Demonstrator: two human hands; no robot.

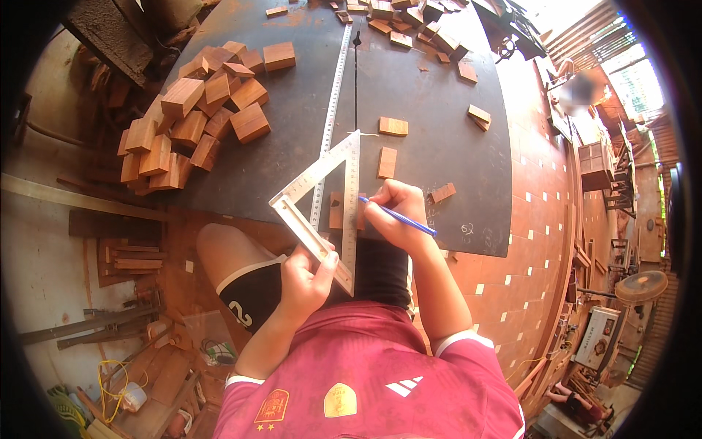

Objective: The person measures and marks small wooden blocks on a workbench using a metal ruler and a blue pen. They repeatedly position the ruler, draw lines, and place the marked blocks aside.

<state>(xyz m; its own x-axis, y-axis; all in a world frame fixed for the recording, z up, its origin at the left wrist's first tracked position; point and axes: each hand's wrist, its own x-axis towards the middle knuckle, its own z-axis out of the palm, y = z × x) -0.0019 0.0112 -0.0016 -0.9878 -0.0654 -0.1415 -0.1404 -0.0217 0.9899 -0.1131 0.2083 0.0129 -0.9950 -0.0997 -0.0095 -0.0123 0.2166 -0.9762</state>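
My left hand [307, 279] grips the lower corner of a triangular metal set square [316, 170], its thumb on the thick edge. The square's long graduated edge lies across a small wooden block [336, 212] at the table's near edge, hiding part of it. In my right hand [398, 218] is a blue pen [408, 222], its tip close to the square's right edge, over the block. Whether the tip touches the wood I cannot tell. Two flat wooden pieces [393, 126] lie just beyond my right hand, and another small piece [442, 192] lies to its right.
A heap of wooden blocks [190, 117] covers the table's left side. More offcuts [409, 22] lie at the far end. A measuring strip [336, 88] and a dark slot [356, 88] run along the dark tabletop [292, 110]. Other people are in the background at right.
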